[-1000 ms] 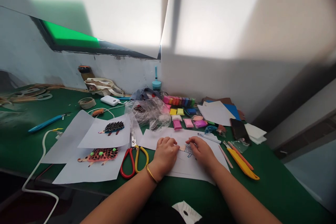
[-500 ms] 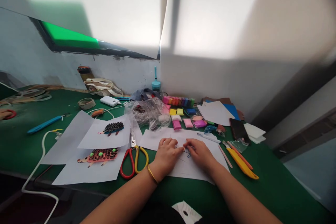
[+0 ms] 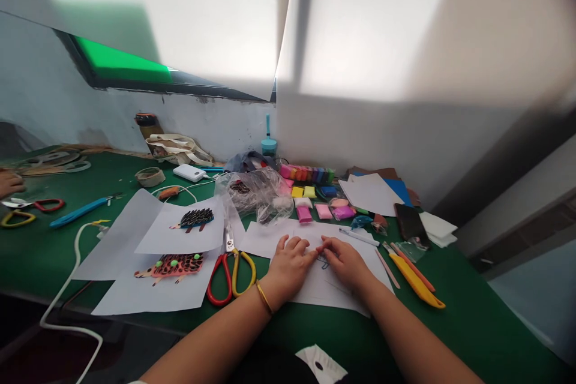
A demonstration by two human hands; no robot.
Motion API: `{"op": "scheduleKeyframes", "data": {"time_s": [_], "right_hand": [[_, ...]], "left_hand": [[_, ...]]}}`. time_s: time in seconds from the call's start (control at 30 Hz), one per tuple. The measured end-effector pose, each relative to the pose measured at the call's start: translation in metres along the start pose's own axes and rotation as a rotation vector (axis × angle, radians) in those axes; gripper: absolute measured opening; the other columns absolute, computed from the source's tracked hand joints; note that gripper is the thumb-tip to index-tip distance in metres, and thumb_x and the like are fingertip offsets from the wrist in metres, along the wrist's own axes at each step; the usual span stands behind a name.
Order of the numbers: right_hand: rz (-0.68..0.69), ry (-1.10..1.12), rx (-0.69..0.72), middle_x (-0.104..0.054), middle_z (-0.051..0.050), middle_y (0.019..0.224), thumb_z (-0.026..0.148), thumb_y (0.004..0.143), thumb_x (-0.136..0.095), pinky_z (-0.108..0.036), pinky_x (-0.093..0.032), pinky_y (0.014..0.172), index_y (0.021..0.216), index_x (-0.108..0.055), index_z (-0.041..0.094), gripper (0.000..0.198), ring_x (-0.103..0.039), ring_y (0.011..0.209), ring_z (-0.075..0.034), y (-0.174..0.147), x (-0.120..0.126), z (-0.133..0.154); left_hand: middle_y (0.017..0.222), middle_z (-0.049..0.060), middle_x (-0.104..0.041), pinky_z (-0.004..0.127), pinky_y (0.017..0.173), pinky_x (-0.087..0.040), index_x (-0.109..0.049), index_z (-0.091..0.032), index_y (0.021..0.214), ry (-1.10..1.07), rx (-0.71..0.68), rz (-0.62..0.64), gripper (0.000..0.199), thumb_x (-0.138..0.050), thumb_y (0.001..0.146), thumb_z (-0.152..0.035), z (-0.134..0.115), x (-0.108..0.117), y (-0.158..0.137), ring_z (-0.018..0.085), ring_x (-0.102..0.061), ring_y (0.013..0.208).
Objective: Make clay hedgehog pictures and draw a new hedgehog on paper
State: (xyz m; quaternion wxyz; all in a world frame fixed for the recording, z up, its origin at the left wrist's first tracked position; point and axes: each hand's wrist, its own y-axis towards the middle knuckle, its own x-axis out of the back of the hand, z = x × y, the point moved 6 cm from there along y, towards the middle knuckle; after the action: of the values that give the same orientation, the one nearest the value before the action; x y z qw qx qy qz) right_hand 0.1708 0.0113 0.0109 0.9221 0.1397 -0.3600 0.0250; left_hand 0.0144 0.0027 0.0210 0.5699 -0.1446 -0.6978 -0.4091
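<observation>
My left hand (image 3: 294, 265) rests on a white sheet of paper (image 3: 344, 297), fingers a little apart, its index finger reaching to the right. My right hand (image 3: 345, 264) meets it there, thumb and fingertips pinched together low over the sheet; whatever they hold is too small or hidden to make out. Beneath the right fingers shows part of a dark line drawing (image 3: 323, 262). Left of my left wrist lie scissors (image 3: 231, 270) with one red and one yellow handle. A pen (image 3: 360, 236) lies along the sheet's far edge.
Two hedgehog pictures, one blue-black (image 3: 197, 219) and one pink (image 3: 173, 265), lie at left. Clay packets (image 3: 323, 211) and a plastic bag (image 3: 258, 192) sit behind the sheet. A yellow cutter (image 3: 416, 279) and a phone (image 3: 410, 223) are at right. A co-worker's hand (image 3: 9, 183) shows far left.
My left fingers have spread slightly, while both hands stay over the same spot. At far left, red-and-yellow scissors now show on the table beside the co-worker's hand.
</observation>
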Motion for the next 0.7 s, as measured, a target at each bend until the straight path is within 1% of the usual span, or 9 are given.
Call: {"op": "scheduleKeyframes", "data": {"time_s": [0.07, 0.13, 0.23, 0.3, 0.43, 0.6, 0.7], "right_hand": [[-0.039, 0.093, -0.042, -0.07, -0.006, 0.112, 0.029, 0.089, -0.045, -0.042, -0.042, 0.1, 0.097, -0.061, 0.024, 0.019, -0.055, 0.124, -0.024, 0.0, 0.003, -0.006], [-0.094, 0.162, -0.092, -0.071, -0.006, 0.109, 0.032, 0.09, -0.044, -0.042, -0.042, 0.1, 0.096, -0.058, 0.024, 0.017, -0.056, 0.121, -0.023, 0.001, 0.007, -0.013], [-0.137, 0.213, -0.165, -0.072, -0.005, 0.101, 0.034, 0.088, -0.045, -0.042, -0.045, 0.094, 0.092, -0.056, 0.023, 0.016, -0.063, 0.108, -0.023, 0.001, 0.01, -0.024], [-0.143, 0.24, -0.188, -0.072, -0.005, 0.099, 0.034, 0.088, -0.045, -0.04, -0.047, 0.09, 0.091, -0.055, 0.023, 0.015, -0.066, 0.1, -0.023, 0.002, 0.009, -0.029], [-0.134, 0.242, -0.176, -0.072, -0.004, 0.097, 0.034, 0.087, -0.046, -0.038, -0.049, 0.086, 0.09, -0.054, 0.023, 0.014, -0.066, 0.095, -0.022, 0.004, 0.007, -0.034], [-0.145, 0.214, -0.153, -0.072, -0.003, 0.098, 0.034, 0.088, -0.044, -0.038, -0.048, 0.085, 0.091, -0.054, 0.024, 0.015, -0.066, 0.095, -0.021, 0.004, 0.009, -0.033], [-0.124, 0.191, -0.14, -0.072, -0.003, 0.096, 0.034, 0.088, -0.044, -0.038, -0.048, 0.085, 0.09, -0.055, 0.024, 0.015, -0.066, 0.093, -0.021, 0.004, 0.009, -0.031]], "left_hand": [[0.118, 0.004, -0.059, 0.05, 0.106, -0.028, -0.058, -0.033, 0.122, 0.005, -0.006, 0.016, 0.031, -0.05, 0.094, -0.022, 0.0, 0.0, 0.0, 0.024, -0.047, 0.114], [0.118, 0.003, -0.059, 0.051, 0.106, -0.029, -0.058, -0.033, 0.121, 0.006, -0.008, 0.024, 0.031, -0.051, 0.093, -0.022, 0.0, 0.001, 0.001, 0.024, -0.047, 0.114], [0.12, 0.003, -0.059, 0.05, 0.107, -0.029, -0.058, -0.033, 0.123, -0.005, -0.006, 0.018, 0.032, -0.05, 0.094, -0.022, 0.001, 0.0, 0.0, 0.023, -0.048, 0.115], [0.124, 0.003, -0.058, 0.051, 0.108, -0.028, -0.058, -0.034, 0.123, -0.012, -0.01, 0.014, 0.032, -0.05, 0.094, -0.022, 0.001, -0.002, 0.0, 0.023, -0.046, 0.117], [0.127, 0.003, -0.057, 0.052, 0.11, -0.025, -0.06, -0.035, 0.12, 0.0, -0.031, 0.012, 0.029, -0.051, 0.094, -0.024, -0.001, -0.004, 0.0, 0.024, -0.045, 0.121], [0.129, 0.003, -0.057, 0.053, 0.111, -0.024, -0.059, -0.033, 0.12, 0.011, -0.064, 0.027, 0.028, -0.049, 0.095, -0.024, -0.003, -0.003, 0.001, 0.024, -0.046, 0.122], [0.129, 0.005, -0.058, 0.056, 0.112, -0.021, -0.059, -0.032, 0.12, 0.015, -0.089, 0.031, 0.028, -0.05, 0.095, -0.024, -0.005, -0.002, 0.002, 0.025, -0.046, 0.123]]}}
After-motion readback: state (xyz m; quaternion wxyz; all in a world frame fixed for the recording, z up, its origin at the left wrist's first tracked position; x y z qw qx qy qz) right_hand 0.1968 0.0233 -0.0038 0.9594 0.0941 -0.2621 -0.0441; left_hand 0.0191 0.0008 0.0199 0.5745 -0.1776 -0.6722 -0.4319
